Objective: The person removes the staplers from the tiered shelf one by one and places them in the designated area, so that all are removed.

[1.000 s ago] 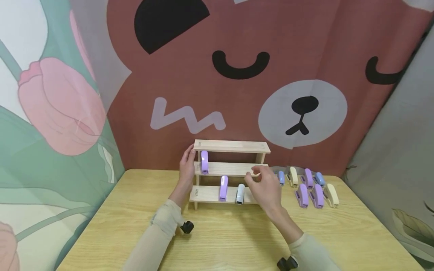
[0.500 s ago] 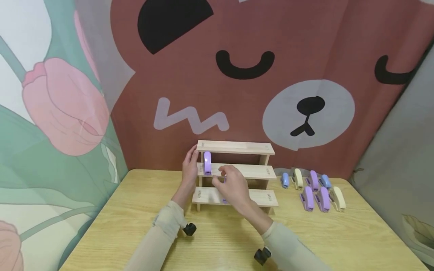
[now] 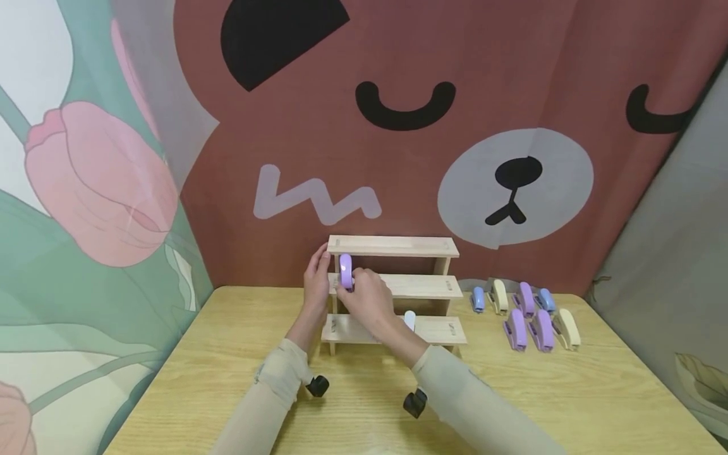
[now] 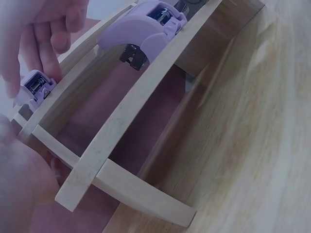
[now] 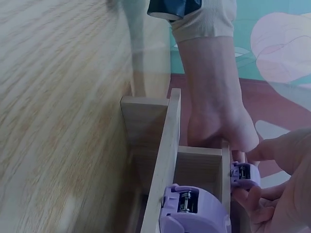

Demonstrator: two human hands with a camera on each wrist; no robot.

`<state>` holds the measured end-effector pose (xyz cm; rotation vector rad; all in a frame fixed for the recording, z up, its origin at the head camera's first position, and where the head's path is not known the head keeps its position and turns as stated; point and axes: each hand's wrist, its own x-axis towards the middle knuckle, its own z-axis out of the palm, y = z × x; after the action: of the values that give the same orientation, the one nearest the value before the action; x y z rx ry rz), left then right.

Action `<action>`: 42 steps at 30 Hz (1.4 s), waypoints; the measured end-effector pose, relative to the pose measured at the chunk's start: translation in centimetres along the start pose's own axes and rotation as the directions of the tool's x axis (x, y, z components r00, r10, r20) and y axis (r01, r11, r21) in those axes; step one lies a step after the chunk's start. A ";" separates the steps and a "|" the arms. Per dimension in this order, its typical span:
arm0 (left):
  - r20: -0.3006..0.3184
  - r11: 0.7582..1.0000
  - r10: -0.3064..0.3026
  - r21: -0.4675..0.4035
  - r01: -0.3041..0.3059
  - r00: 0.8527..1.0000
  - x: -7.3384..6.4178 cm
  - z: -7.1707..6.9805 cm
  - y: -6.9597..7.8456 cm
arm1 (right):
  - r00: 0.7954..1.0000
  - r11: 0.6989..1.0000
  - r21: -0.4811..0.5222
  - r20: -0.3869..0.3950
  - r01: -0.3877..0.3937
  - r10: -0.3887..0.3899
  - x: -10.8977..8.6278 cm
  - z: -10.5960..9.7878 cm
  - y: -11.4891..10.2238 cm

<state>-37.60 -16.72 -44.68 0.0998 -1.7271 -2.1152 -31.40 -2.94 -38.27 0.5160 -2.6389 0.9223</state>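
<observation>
A small purple stapler (image 3: 345,270) stands at the left end of the middle tier of a three-tier wooden shelf (image 3: 421,286). My right hand (image 3: 368,300) pinches it; in the right wrist view, thumb and fingers lie on either side of this stapler (image 5: 245,174). At the shelf's left side, my left hand (image 3: 316,281) holds the frame near the top tier. A second purple stapler (image 4: 141,29) sits on the bottom tier, hidden behind my right arm in the head view. Beside it is a pale blue-white stapler (image 3: 409,320), partly covered by the wrist.
Right of the shelf, several staplers stand on the wooden table (image 3: 364,417): purple ones (image 3: 541,330), cream ones (image 3: 566,329) and small blue ones (image 3: 478,299). A printed curtain (image 3: 398,189) hangs close behind the shelf.
My right hand has moved left from the shelf's right end, across the bottom tier, to the purple stapler on the middle tier and now pinches it. My left hand stays on the frame.
</observation>
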 end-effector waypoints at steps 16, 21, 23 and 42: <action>0.022 1.000 -0.006 0.000 0.006 1.000 -0.6 0.0 0.3 | 0.999 0.977 0.214 0.041 -0.018 0.009 1.2 0.9 1.5; 0.025 1.000 -0.005 -0.011 0.005 1.000 -0.6 0.0 0.3 | 0.998 0.967 0.250 0.036 -0.052 0.044 1.1 1.0 1.5; 0.027 1.000 -0.006 -0.011 0.006 1.000 -0.5 0.0 0.3 | 0.998 0.966 0.252 0.031 -0.052 0.046 1.1 1.0 1.6; 0.015 1.000 0.015 -0.025 -0.015 1.000 -0.2 -0.1 0.0 | 0.999 0.961 0.275 0.029 -0.030 0.023 -0.3 -0.8 1.3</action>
<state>-37.39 -16.76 -44.71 0.0636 -1.7043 -2.1314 -31.55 -1.36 -38.51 0.5609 -2.5582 1.3105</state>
